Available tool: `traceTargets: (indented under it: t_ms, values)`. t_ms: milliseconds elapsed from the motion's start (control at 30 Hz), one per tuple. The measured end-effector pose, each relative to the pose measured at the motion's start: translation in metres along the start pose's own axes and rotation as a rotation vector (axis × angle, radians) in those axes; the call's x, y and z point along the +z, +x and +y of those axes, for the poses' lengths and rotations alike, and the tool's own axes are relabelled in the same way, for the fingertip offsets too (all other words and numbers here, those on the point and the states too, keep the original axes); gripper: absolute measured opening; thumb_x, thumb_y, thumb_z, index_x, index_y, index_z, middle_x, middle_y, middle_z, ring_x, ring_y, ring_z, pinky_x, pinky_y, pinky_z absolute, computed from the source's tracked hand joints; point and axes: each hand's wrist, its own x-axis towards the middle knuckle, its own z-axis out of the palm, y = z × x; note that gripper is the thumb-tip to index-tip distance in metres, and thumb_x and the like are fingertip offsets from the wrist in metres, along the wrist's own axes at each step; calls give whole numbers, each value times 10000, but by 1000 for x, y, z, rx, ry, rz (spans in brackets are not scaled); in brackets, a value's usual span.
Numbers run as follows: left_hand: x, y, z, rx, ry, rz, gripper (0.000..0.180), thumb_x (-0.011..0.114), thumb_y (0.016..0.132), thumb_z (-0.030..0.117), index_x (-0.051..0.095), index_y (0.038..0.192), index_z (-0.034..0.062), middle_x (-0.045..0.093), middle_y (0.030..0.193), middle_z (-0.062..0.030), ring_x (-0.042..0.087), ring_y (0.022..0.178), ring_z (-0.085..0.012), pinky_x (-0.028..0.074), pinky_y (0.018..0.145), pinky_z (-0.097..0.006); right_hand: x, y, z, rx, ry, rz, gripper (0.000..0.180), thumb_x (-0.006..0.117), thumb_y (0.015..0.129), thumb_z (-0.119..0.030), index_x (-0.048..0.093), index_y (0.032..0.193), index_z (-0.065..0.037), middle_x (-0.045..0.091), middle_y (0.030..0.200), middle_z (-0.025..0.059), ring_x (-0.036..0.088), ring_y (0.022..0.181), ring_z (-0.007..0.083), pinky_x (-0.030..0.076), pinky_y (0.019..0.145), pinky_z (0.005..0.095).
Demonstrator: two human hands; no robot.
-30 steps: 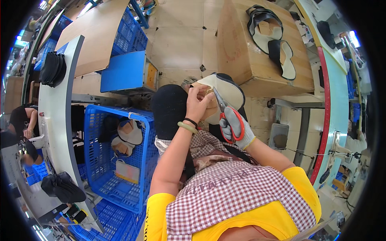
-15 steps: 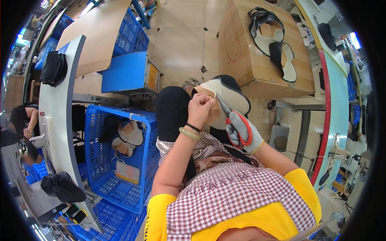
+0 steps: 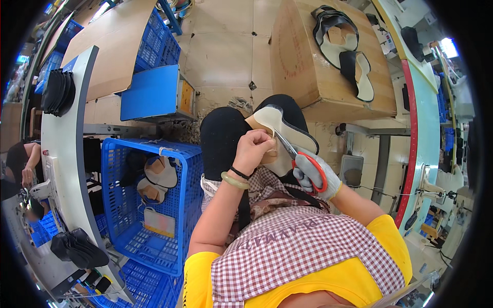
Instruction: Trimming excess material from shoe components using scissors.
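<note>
On my lap lies a shoe upper [image 3: 268, 118], cream lining facing up, with a black edge and tan patches. My left hand [image 3: 251, 151], bare, pinches at its tan inner edge; a thin pale strip shows at the fingertips. My right hand [image 3: 308, 177], in a grey-white glove, grips scissors [image 3: 323, 177] by their red handles. The blades point up and left across the upper, tips close beside my left fingers. Whether the blades are cutting material cannot be made out.
A blue crate [image 3: 146, 246] at my left contains more shoe uppers [image 3: 162, 172]. Two uppers [image 3: 336, 38] lie on a cardboard box [image 3: 295, 66] ahead right. Black pieces [image 3: 59, 92] are stacked on the left table [image 3: 84, 102]. Scraps [image 3: 239, 104] litter the floor; a co-worker's arm [image 3: 32, 164] shows far left.
The shoe upper has been shifted and turned a little on my lap, its cream end now more to the left. Both hands have moved slightly with it. My grips are unchanged.
</note>
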Motion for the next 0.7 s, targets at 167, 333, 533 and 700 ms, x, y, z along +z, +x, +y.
traceTargets:
  t_ms: [167, 333, 533, 700]
  values:
    - [-2, 0, 7, -125, -184, -58, 104, 682, 773, 39, 628, 718, -32, 589, 708, 9, 519, 683, -60, 422, 668, -216, 4, 3, -5, -13, 31, 19, 226, 500, 939, -343, 492, 899, -120, 478, 677, -16, 382, 449, 52, 313, 382, 210]
    - [-8, 1, 1, -116, -166, -114, 73, 673, 791, 31, 635, 750, -16, 605, 815, -12, 530, 808, -73, 415, 741, -221, -3, 16, -4, -48, 8, 10, 257, 506, 941, -377, 485, 909, -123, 480, 680, -18, 385, 455, 50, 320, 387, 202]
    - [-15, 1, 3, -85, -239, -118, 102, 694, 777, 46, 636, 724, -19, 590, 938, -32, 533, 916, -95, 411, 787, -247, -16, 26, -6, 32, 119, -102, 345, 527, 929, -465, 490, 938, -122, 508, 703, -17, 397, 464, 42, 326, 394, 174]
    - [-26, 0, 6, -123, -315, -228, 72, 690, 779, 39, 643, 750, -6, 582, 1036, -44, 531, 968, -103, 405, 816, -248, -10, 36, -10, 41, 129, -61, 348, 538, 922, -474, 518, 922, -126, 514, 682, -20, 408, 458, 39, 324, 376, 170]
